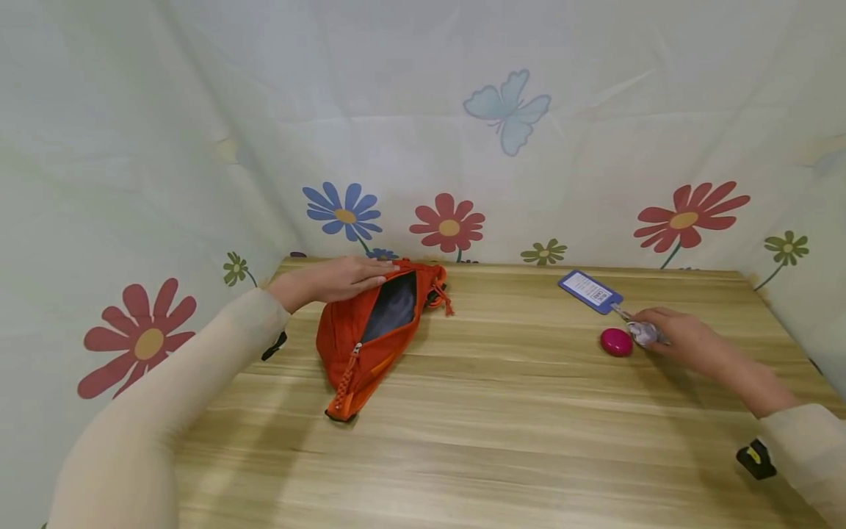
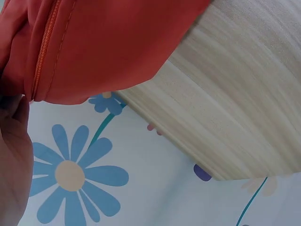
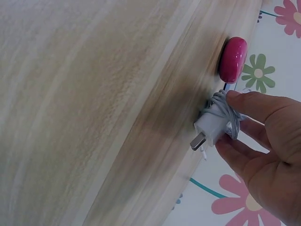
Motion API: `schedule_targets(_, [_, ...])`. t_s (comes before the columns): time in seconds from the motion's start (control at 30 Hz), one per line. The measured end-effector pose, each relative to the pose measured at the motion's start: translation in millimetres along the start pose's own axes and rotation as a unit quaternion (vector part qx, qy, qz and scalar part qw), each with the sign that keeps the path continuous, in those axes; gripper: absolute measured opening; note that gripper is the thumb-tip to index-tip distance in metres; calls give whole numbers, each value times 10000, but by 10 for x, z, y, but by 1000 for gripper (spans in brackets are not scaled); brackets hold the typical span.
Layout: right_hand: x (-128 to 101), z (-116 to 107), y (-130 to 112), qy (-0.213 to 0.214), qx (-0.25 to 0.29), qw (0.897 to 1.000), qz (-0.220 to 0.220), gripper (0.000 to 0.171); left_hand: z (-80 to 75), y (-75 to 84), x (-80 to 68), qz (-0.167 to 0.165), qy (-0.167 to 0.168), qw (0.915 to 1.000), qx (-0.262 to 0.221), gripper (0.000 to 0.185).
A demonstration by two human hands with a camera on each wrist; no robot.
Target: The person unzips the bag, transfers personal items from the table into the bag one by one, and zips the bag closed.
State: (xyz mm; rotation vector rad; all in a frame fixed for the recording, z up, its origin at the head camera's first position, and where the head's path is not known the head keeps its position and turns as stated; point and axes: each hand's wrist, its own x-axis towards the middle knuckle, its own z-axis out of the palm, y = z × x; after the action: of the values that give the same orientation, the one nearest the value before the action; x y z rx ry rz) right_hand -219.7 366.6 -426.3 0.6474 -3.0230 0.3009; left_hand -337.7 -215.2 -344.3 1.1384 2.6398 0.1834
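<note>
My left hand (image 1: 353, 279) rests on an orange-red waist bag (image 1: 344, 323), its straight fingers lying along the far edge by the unzipped mouth. Grey lining (image 1: 394, 307) shows inside. In the left wrist view, part of that hand (image 2: 14, 165) touches the bag fabric (image 2: 108, 47); its fingertips are hidden. My right hand (image 1: 687, 342) pinches a white charger plug (image 3: 210, 126) with a cable (image 3: 222, 110) wound round it, close over the table. Beside it sits a shiny pink oval case (image 1: 616, 342). A blue card holder (image 1: 590, 292) lies just behind.
The wood-grain table (image 1: 489, 441) meets a pale curtain (image 1: 410, 95) printed with flowers and a butterfly at the back and sides. A black buckle (image 1: 274, 346) lies left of the bag. Another black buckle (image 1: 756, 459) is near the right sleeve.
</note>
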Motion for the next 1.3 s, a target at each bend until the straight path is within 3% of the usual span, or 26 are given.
schedule_targets(0.6, [85, -153, -148, 125, 166, 9983, 537, 51, -24, 8, 4, -16, -32, 10000, 86, 50])
schedule_targets(0.93, [210, -289, -422, 197, 170, 9986, 451, 52, -25, 16, -6, -7, -13, 10000, 12, 50])
schedule_targets(1.3, [415, -273, -717, 221, 289, 9993, 97, 52, -27, 32, -19, 107, 27, 9999, 10, 50])
